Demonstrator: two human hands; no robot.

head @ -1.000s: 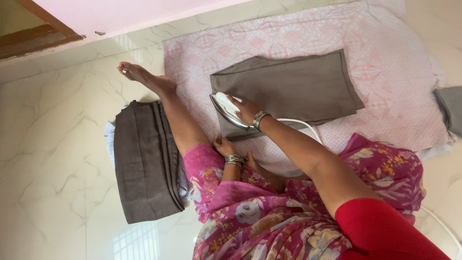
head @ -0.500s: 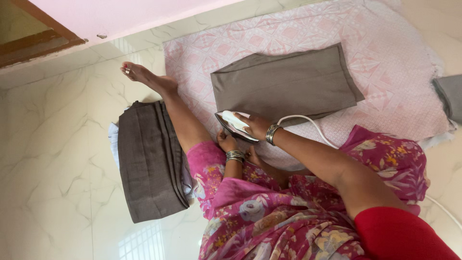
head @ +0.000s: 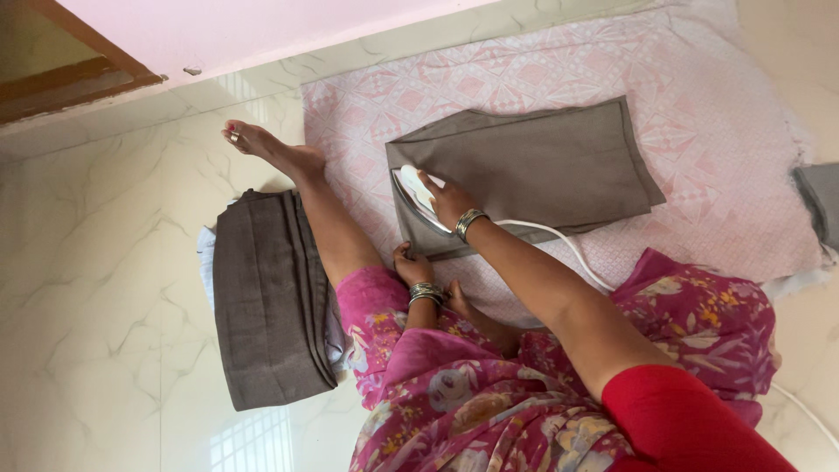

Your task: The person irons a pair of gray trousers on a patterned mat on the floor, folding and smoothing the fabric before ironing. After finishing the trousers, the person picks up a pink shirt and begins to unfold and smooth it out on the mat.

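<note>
We see one iron [head: 413,194] with a shiny soleplate resting on the near left corner of a folded grey-brown garment [head: 533,166], which lies spread on the pink patterned cloth [head: 699,114] covering the floor. Our right hand [head: 447,199] is closed around the iron's handle, directly on top of it. One white cord [head: 559,240] runs from the iron back along the right forearm over the cloth's near edge. Our left hand [head: 411,262] lies just below the iron, fingers curled, at the garment's near edge by the knee; we cannot tell whether it grips anything. A stack of folded grey-brown garments [head: 266,297] sits on the marble floor [head: 96,288] off the cloth's left edge, beyond the outstretched leg [head: 315,205]. One more grey piece [head: 821,201] shows at the cloth's right edge.
</note>
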